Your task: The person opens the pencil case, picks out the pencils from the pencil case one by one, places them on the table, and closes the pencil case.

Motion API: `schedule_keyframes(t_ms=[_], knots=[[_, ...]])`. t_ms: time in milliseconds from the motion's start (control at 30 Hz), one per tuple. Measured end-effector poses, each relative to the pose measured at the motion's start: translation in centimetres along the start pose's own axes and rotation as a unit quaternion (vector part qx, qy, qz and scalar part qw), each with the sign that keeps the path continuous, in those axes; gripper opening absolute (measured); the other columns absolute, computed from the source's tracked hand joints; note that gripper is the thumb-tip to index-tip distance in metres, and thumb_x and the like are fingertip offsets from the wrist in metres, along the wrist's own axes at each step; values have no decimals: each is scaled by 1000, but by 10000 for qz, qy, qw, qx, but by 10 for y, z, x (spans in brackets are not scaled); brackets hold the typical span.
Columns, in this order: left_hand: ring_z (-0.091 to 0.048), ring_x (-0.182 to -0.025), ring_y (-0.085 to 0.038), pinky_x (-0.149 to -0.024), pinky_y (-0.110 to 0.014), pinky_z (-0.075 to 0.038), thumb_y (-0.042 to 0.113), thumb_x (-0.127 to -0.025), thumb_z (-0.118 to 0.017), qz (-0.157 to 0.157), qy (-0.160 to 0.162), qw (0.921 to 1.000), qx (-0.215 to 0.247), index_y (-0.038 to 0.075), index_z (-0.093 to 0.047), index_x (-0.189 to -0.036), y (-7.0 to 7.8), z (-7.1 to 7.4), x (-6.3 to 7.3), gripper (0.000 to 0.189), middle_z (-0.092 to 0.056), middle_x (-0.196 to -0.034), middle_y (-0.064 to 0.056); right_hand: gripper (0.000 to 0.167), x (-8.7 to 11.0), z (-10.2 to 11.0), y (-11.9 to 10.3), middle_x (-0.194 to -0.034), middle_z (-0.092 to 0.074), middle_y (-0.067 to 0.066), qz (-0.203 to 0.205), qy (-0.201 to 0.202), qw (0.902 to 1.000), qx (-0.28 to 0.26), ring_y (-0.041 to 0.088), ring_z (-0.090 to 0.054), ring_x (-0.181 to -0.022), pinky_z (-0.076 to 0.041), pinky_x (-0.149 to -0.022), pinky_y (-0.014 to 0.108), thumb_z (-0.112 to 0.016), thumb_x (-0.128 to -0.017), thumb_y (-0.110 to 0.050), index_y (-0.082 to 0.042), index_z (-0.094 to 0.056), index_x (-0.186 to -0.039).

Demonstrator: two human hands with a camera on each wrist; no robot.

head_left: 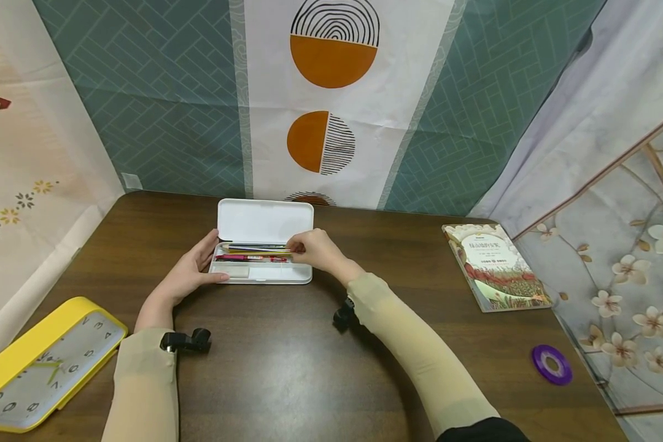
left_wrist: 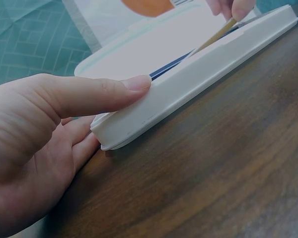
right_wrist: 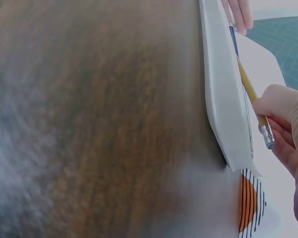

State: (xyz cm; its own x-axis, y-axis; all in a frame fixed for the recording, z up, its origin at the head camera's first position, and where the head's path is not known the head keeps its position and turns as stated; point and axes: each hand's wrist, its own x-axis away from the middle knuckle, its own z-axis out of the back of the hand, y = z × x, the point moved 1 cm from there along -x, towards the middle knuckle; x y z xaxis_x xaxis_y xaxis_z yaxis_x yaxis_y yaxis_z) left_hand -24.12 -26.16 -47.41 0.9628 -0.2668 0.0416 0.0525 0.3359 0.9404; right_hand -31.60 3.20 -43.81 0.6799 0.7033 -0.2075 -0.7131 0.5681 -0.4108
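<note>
A white pencil case (head_left: pixel 265 281) lies on the table with its lid (head_left: pixel 265 220) raised at the back. Inside are several pencils and pens, among them a red pen (head_left: pixel 243 258) and a dark blue pencil (left_wrist: pixel 171 68). My left hand (head_left: pixel 186 274) holds the case's left end, thumb against the front wall and fingers along the side. Between thumb and fingers, my right hand (head_left: pixel 317 248) pinches a yellow pencil (right_wrist: pixel 246 83) near its eraser end. That pencil slants, its eraser end raised; in the left wrist view its other end reaches down into the case.
A yellow-framed clock (head_left: pixel 50 368) lies at the left of the brown table (head_left: pixel 287 356). On the right are a book (head_left: pixel 497 267) and a purple roll of tape (head_left: pixel 542 362). Patterned cloth (head_left: pixel 188 110) hangs behind the table.
</note>
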Motion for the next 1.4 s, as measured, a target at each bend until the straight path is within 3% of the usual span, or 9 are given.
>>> schedule_keyframes(t_ms=[467, 600, 667, 733, 833, 933, 1000, 1400], knots=[[-12, -151, -33, -100, 4, -23, 18, -83, -79, 89, 10, 9998, -186, 16, 1, -159, -1, 1, 1, 110, -4, -165, -9, 16, 3, 15, -1, -85, -74, 3, -87, -180, 9998, 23, 11, -67, -77, -53, -72, 17, -71, -83, -2, -5, -75, -98], [-12, -151, -34, -117, -19, -22, 17, -83, -78, 76, 6, 9998, -183, 18, 0, -159, 1, 0, 1, 110, -4, -165, -10, 15, 5, 19, 0, -85, -74, 4, -27, -171, 9998, 99, 10, -66, -75, -53, -71, 17, -70, -83, -3, -4, -75, -97], [-12, -151, -34, -121, -34, -19, 16, -83, -78, 57, -2, 9999, -156, 18, 0, -159, 1, 0, 0, 109, -4, -165, -10, 15, 7, 21, 0, -84, -73, 4, -10, -138, 9999, 94, 10, -65, -74, -53, -70, 18, -70, -83, -3, -4, -75, -96], [-12, -151, -34, -120, -42, -18, 16, -83, -78, 44, -6, 9999, -145, 18, 0, -159, 1, 0, 0, 109, -5, -165, -10, 14, 9, 22, 1, -84, -73, 4, -3, -109, 9999, 60, 10, -64, -74, -53, -70, 18, -70, -83, -3, -4, -75, -96], [-13, -151, -34, -119, -26, -22, 16, -83, -78, 60, 1, 9999, -153, 19, 0, -159, 1, 0, 1, 108, -5, -165, -9, 15, 12, 24, 3, -84, -73, 4, -27, -105, 9999, 15, 11, -64, -73, -53, -69, 17, -71, -83, -5, -4, -75, -97], [-12, -151, -34, -108, -4, -25, 18, -83, -78, 82, -5, 9998, -164, 19, 0, -159, 0, 0, 1, 109, -5, -165, -9, 16, 14, 24, 5, -84, -73, 4, -5, -125, 9999, 65, 10, -64, -73, -52, -69, 17, -71, -83, -5, -4, -76, -98], [-12, -151, -33, -99, 4, -24, 19, -83, -78, 105, -4, 9998, -162, 18, 1, -159, 0, 0, 1, 110, -4, -165, -8, 16, 15, 25, 6, -84, -73, 4, 34, -131, 9999, 81, 11, -65, -73, -53, -68, 16, -71, -83, -5, -4, -76, -98], [-12, -151, -33, -99, 4, -24, 18, -83, -78, 121, -16, 9998, -125, 17, 1, -159, -1, 1, 0, 109, -5, -165, -8, 19, 26, 37, 14, -88, -75, 7, 61, 155, 9990, -408, 13, -69, -78, -56, -72, 19, -73, -82, -2, -1, -75, -100]])
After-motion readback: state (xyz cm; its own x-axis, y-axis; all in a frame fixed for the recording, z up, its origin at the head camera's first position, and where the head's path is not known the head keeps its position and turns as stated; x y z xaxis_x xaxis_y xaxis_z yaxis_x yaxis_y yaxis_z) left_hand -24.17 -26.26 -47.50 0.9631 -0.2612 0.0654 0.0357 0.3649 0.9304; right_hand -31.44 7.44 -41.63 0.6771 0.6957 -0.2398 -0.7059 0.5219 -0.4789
